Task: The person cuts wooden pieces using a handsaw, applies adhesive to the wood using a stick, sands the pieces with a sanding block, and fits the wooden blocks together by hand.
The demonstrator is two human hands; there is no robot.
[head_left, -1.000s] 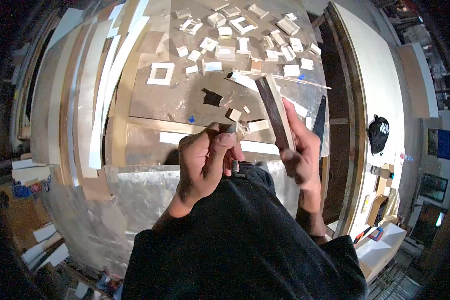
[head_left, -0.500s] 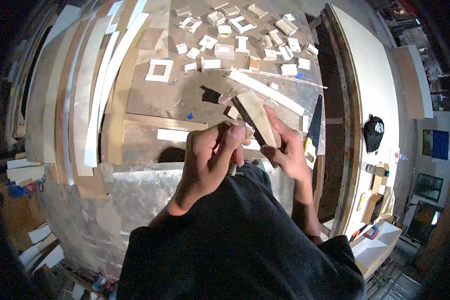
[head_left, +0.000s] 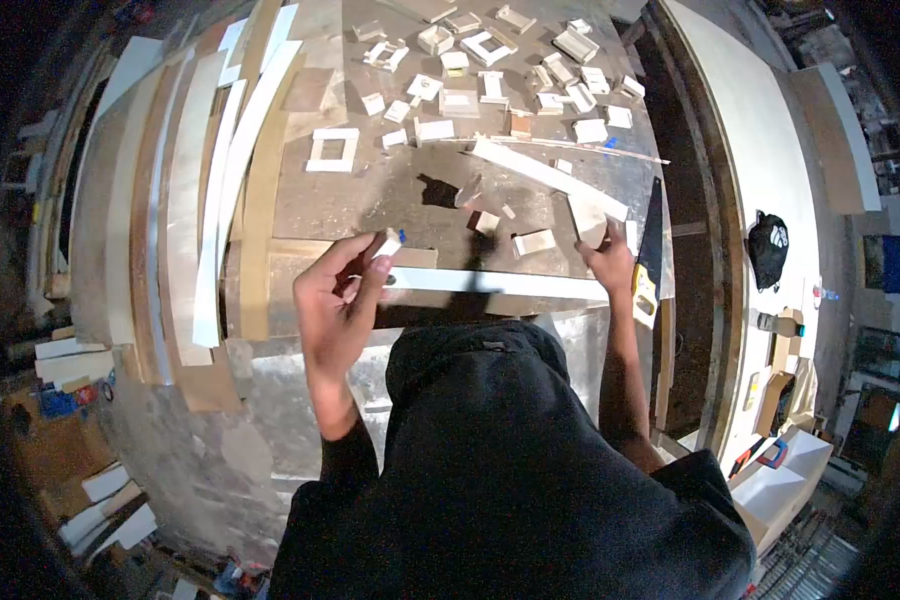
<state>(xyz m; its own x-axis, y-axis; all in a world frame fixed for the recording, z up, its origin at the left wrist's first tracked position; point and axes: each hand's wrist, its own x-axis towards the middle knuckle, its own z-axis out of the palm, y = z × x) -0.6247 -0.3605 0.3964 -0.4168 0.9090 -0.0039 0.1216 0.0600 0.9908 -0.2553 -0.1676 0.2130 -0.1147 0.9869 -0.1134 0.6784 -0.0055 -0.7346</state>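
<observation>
My left hand (head_left: 338,290) is raised over the table's front left, thumb and fingers pinching a small wooden block (head_left: 387,243). Farther right, my right hand (head_left: 611,262) has its fingers on the near end of a pale flat wooden block (head_left: 587,216). That block lies against the end of a long pale wood strip (head_left: 545,175). Between the hands are a small wooden block (head_left: 484,222) and a pale little wooden piece (head_left: 534,242). A handsaw (head_left: 646,290) with a yellow handle lies just right of my right hand.
Many small wooden frames and blocks, such as a square frame (head_left: 333,150), cover the far table (head_left: 370,195). Long boards (head_left: 205,180) are stacked at the left. At the right, a pale panel (head_left: 740,130) carries a black cap-like item (head_left: 767,250).
My hands have moved apart. The left went left with the small block; the right carried the flat wooden block right and down to the table beside the long strip.
</observation>
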